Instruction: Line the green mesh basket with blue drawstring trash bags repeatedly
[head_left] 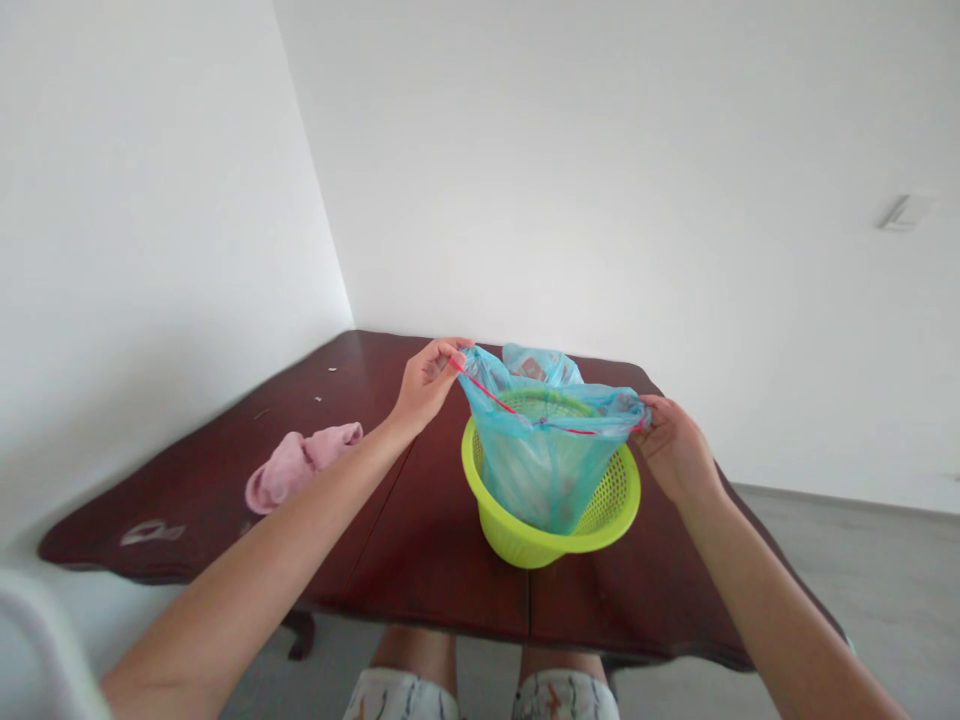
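A blue translucent drawstring bag [536,465] with a red drawstring hangs between my two hands, its mouth stretched wide. My left hand [436,372] pinches one upper corner of it, along with the red string. At the opposite corner my right hand [673,442] grips the bag's gathered edge. The lower part of the bag dips into a lime-green plastic basket [517,540] with perforated walls, which stands near the table's front edge. Whether anything is inside the bag cannot be made out.
Behind the basket lies another blue plastic bag [544,362] with something brownish inside. A folded pink cloth [300,465] rests on the dark red wooden table [420,560], left of my forearm. Farther left is a small clear piece of plastic [152,532]. White walls border the table's back and left.
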